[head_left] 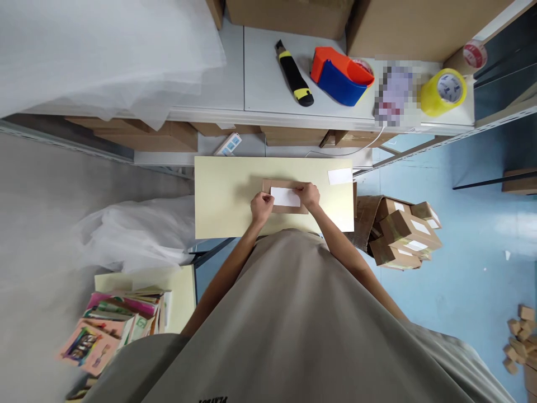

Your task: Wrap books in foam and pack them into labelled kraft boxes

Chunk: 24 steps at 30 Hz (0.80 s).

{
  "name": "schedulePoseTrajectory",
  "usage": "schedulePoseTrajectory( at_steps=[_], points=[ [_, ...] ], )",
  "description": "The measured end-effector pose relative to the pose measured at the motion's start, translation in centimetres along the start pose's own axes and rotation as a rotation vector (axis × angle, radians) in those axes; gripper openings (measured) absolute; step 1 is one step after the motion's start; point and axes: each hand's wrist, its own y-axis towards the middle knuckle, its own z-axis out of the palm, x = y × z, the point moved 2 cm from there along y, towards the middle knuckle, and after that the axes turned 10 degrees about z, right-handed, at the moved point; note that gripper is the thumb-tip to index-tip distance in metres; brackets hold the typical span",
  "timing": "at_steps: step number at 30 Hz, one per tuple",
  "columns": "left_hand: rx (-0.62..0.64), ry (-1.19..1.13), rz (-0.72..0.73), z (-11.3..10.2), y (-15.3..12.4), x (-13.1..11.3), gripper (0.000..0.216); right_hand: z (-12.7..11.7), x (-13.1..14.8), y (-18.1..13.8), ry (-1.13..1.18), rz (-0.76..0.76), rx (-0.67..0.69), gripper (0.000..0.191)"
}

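A small brown cardboard box (279,182) lies on the pale yellow table in front of me. Over its top is a white paper label (285,197); whether it is stuck down or held just above, I cannot tell. My left hand (262,206) is closed, its fingertips pinching the label's left edge. At the opposite end my right hand (309,195) pinches the label's right edge, its wrist over the box's right side. Another white label (339,177) rests on the table, to the right of my right hand.
The table (222,196) stands before a shelf holding a utility knife (294,74), an orange-blue tape dispenser (342,75), a blurred phone (394,94) and yellow tape (443,92). Labelled boxes (409,229) fill a carton at right. Books (113,324) are piled at lower left.
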Motion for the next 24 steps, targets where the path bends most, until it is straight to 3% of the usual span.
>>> schedulePoseTrajectory(
  at_steps=[10, 13, 18, 24],
  points=[
    [0.019, 0.003, 0.025, -0.1, -0.2, 0.1, 0.009, 3.0, 2.2, -2.0, -0.206, -0.155, 0.180, 0.011],
    [0.014, 0.010, 0.031, 0.0, -0.1, 0.2, 0.009, 3.1, 3.6, -1.5, -0.212, -0.169, 0.171, 0.018],
    [0.029, -0.005, 0.036, -0.1, -0.1, 0.3, 0.010, 3.3, 4.9, -2.3, -0.259, -0.144, 0.056, 0.048],
    [0.063, -0.009, 0.052, -0.3, 0.1, 0.4, 0.011, 4.2, 4.1, -4.4, -0.317, -0.277, 0.184, 0.037]
  ],
)
